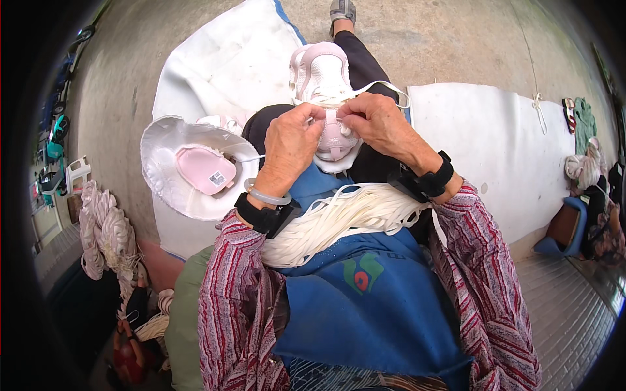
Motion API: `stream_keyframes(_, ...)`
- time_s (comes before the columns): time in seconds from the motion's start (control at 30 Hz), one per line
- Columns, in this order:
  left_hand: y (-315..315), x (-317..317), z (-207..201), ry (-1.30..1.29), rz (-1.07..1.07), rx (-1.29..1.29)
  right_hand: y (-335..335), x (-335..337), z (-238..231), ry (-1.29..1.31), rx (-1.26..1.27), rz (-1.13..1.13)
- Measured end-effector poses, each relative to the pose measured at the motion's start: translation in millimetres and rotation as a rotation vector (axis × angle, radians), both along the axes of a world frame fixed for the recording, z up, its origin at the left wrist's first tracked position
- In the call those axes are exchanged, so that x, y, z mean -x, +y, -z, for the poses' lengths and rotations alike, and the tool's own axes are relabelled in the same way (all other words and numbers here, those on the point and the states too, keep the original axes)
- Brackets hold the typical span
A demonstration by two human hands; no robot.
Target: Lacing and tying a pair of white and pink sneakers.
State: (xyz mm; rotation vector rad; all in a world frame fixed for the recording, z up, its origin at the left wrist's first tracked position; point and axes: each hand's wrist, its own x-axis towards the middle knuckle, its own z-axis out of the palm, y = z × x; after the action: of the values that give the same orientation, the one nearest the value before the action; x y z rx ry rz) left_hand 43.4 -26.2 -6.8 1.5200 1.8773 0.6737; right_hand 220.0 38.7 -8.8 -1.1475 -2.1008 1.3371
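A pink and white sneaker lies across my lap, its toe pointing away and its pink heel end and tongue near me. My left hand is closed in a pinch at the left edge of the shoe's opening, beside the tongue. On the other side, my right hand pinches close to the eyelets, with a white shoelace looping out past its knuckles. The fingertips hide the exact spot each one grips. A thick bundle of loose cream laces rests over my blue apron, below the wrists.
A white fabric-lined bowl holding a pink shoe piece stands at left. White sheets cover the ground on both sides. Lace bundles hang at far left. A co-worker sits at lower left, another person at far right.
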Motion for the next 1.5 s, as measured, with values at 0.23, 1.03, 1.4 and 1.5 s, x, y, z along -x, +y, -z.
stream_keyframes(0.23,5,-3,-10,0.012,-0.002,0.099,5,1,6,-0.102,-0.092,-0.085)
stream_keyframes(1.03,4,-1,0,0.053,0.086,0.007,-16,8,8,-0.124,-0.317,0.036)
stream_keyframes(1.4,-7,57,-50,-0.780,-0.047,0.396,-29,31,-5,0.038,-0.391,-0.184)
stream_keyframes(1.5,-8,64,-33,-0.969,-0.112,0.337,-35,32,-16,0.104,-0.294,-0.154)
